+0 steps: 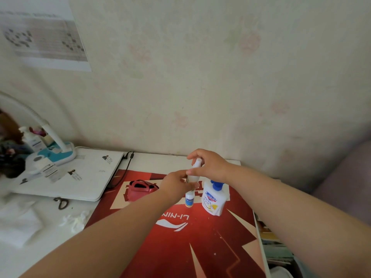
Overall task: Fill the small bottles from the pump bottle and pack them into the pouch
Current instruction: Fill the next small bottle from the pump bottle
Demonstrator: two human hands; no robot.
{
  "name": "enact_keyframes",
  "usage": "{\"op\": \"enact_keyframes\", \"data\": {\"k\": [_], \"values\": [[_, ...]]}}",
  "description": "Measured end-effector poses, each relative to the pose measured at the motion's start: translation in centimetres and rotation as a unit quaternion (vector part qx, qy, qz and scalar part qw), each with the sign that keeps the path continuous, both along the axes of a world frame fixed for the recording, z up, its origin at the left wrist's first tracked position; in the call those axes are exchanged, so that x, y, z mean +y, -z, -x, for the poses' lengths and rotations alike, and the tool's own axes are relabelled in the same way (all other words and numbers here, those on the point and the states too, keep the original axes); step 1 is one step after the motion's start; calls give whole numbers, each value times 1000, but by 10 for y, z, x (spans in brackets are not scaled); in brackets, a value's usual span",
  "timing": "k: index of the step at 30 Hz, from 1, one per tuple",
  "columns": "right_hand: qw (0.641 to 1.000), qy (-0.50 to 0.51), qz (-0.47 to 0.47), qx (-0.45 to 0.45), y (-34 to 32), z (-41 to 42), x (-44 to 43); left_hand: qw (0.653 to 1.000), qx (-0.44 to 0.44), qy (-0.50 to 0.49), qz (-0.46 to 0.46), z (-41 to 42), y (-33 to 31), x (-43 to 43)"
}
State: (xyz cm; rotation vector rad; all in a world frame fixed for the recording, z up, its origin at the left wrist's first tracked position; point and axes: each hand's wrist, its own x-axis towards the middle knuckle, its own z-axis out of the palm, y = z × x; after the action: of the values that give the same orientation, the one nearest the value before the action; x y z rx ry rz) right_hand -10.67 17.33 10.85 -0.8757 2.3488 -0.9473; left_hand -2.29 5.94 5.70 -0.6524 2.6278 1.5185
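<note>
- A pale flowered wall (200, 77) fills the upper half of the frame, with a printed sheet (44, 39) stuck to it at upper left.
- The white tabletop (156, 162) runs across the lower half.
- A red poster (200, 247) with a white logo lies flat on it, from centre to bottom right.
- A shut white laptop (76, 177) lies at left centre, and a dark cable (124, 173) runs along its right edge.
- A white and teal desk lamp (58, 153) stands at the laptop's far left corner.
- The left hand (174, 187) and right hand (210, 167) meet just above the middle of the frame, raised over the poster.
- The pump bottle (212, 199), white with a blue pump, stands upright on the poster just below the right hand.
- The red pouch (140, 190) sits on the poster's upper left part with its mouth gaping, left of the left hand.
- The clear small bottle (193, 175) is held upright in the air between both hands. The left fingers (180, 176) curl round its lower body, and the right fingers (193, 155) and thumb pinch its top.
- A second small bottle (189, 200), with a blue label, stands on the poster just left of the pump bottle, partly behind the left hand.
- A brown loop (61, 203) and some white wads (77, 219) lie on the tabletop at lower left.
</note>
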Motion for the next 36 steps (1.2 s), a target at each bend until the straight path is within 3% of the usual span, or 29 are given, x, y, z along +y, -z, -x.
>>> {"op": "enact_keyframes", "data": {"k": [11,17,24,30,36], "values": [[999,-13,29,-19,3,-5,2,1000,3,-8,1,-4,6,-2],[999,19,8,24,7,-5,1,1000,-5,-11,12,-3,7,-3],[999,-3,43,-33,10,-4,3,1000,-7,-16,-3,-5,11,-4],[999,24,26,11,16,-4,3,1000,-16,-25,-3,-3,11,-1],[998,10,55,-22,17,-2,3,1000,-16,-22,2,-3,12,-2]]}}
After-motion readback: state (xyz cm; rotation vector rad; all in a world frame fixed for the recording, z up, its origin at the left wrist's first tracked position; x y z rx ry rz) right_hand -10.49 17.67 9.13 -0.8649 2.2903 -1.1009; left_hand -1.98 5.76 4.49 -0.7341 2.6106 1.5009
